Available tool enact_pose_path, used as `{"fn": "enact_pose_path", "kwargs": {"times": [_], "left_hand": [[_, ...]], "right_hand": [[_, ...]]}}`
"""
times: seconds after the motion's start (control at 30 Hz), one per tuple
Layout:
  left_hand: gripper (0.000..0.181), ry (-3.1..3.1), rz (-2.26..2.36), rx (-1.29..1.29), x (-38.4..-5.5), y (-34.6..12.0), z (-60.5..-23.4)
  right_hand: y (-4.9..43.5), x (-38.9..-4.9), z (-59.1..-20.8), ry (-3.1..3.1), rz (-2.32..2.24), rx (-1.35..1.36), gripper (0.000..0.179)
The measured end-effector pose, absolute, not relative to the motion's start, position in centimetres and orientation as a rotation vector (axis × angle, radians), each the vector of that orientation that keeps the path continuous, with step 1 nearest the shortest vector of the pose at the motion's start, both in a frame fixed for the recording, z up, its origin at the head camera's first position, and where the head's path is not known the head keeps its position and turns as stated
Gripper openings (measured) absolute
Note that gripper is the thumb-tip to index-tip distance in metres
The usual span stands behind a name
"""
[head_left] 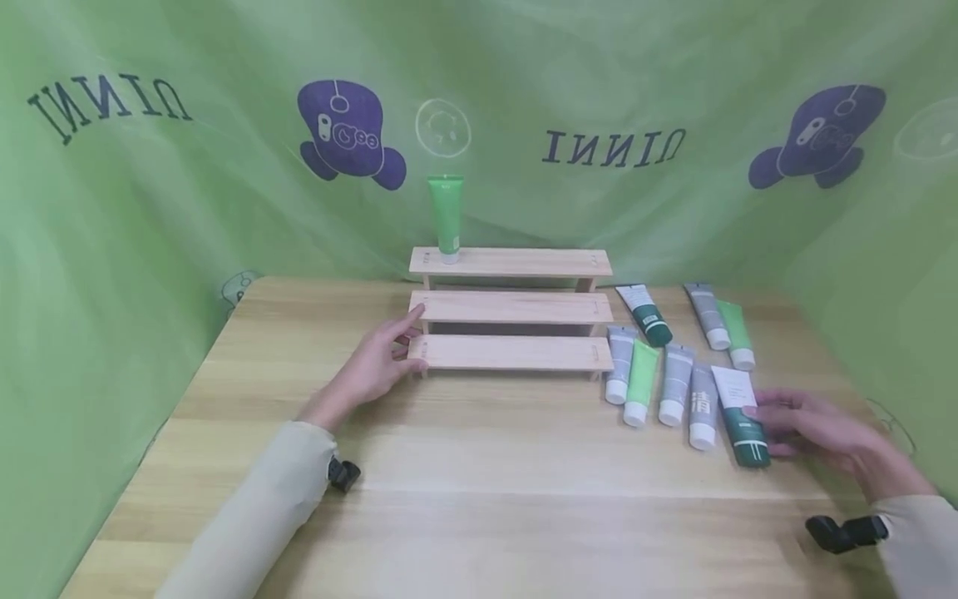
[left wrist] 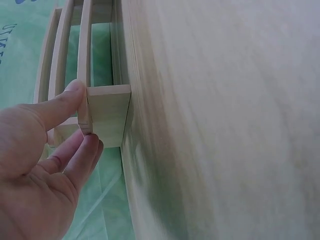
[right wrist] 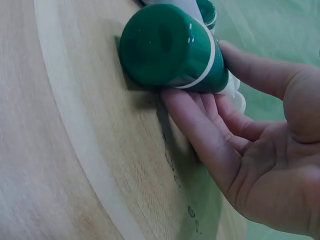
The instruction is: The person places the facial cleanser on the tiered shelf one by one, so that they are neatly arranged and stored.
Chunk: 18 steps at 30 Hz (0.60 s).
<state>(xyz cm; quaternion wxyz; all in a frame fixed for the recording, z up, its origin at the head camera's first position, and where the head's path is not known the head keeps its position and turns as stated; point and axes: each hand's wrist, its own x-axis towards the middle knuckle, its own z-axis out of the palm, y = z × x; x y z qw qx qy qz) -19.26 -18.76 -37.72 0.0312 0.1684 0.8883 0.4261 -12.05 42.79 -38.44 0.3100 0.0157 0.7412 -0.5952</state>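
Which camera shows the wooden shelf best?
The head view: there you see all three tiers of the wooden shelf. The left wrist view shows one end up close, pinched by the left hand. The right wrist view shows none of it.

It appears to be a curtained booth, as green, purple-printed fabric curtain (head_left: 494, 58) encloses the pale wooden tabletop (head_left: 479, 449) on three sides

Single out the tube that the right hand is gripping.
The front white-and-dark-green tube, pinched by the right hand. Its look-alike lies farther back, right of the wooden rack; the other tubes are grey or light green.
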Motion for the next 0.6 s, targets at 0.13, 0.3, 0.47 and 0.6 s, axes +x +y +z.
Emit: {"fn": "enact_pose_path", "kwargs": {"times": [0.13, 0.3, 0.47, 0.6], "left_hand": [[0.098, 2.734, 1.341, 0.561, -20.5, -18.8, -36.9], [0.097, 2.713, 1.351, 0.559, -21.0, -18.9, -36.5], [0.097, 2.720, 1.334, 0.535, -20.8, -19.1, -36.0], [0.097, 2.725, 1.325, 0.529, -20.7, -19.2, -35.8]], "right_hand": [[42.7, -12.7, -38.2, 1.944, -1.621, 0.048, 0.017], [42.6, -12.7, -37.9, 1.951, -1.626, 0.061, 0.017], [42.2, -12.6, -37.8, 1.998, -1.564, 0.072, 0.023], [42.0, -12.4, -37.8, 2.041, -1.515, 0.073, 0.039]]}}
